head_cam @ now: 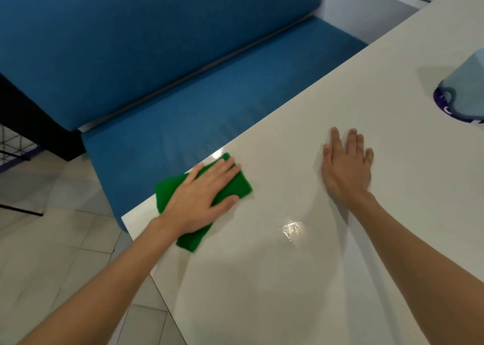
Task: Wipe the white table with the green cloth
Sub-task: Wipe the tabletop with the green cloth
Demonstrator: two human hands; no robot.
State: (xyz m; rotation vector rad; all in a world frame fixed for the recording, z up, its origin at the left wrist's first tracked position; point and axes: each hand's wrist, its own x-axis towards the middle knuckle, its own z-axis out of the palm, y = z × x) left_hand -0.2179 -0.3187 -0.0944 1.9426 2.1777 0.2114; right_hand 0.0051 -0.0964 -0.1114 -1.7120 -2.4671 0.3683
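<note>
Presses the green cloth (241,185) flat under the left hand (199,198), fingers straight and spread, at the table's (288,279) left edge near its corner, one tip seemingly lapping over that edge. Rests the right hand (348,172) flat and empty further along the surface, well apart. Probably soft, light and limp; apt to bunch, so better pinned under a broad palm than pinched. On the blue tub (463,90) at the right edge, a purple band with white marks, too blurred to read.

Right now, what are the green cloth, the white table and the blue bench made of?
The green cloth looks like soft matte fabric, maybe microfibre: folded, no shine. The white table seems hard and glossy, perhaps laminate: it mirrors a light glare. The blue bench looks like padded, matte woven upholstery, faintly grainy.
</note>
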